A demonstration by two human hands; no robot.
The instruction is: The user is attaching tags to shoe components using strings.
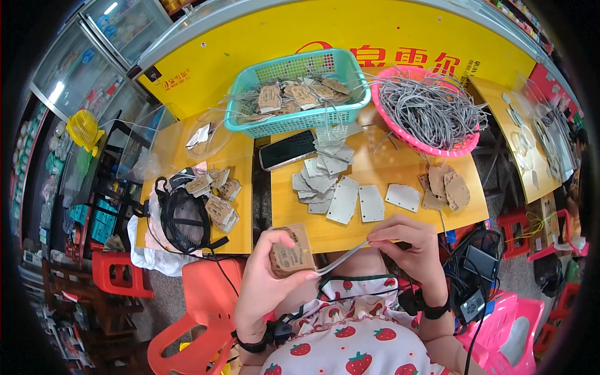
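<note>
My left hand [257, 289] is closed around a thick stack of brown cardboard tags [296, 251], thumb along its lower side. A light grey cord [342, 258] runs from the stack's lower right corner to my right hand [414, 245], which pinches its far end between thumb and fingers. Just beyond my hands, several whitish cards [344, 200] lie on the yellow table, beside an overlapping heap of pale cards [322, 174]. Brown tags [449, 189] are piled near the table's right side, past my right hand.
At the back stand a teal basket [294, 124] of tags and a pink basket [417, 147] heaped with grey cords. A black phone [287, 150] lies near the teal basket. To the left are a black mesh bag [182, 222] and more tags [220, 211]. Pink and red chairs surround me.
</note>
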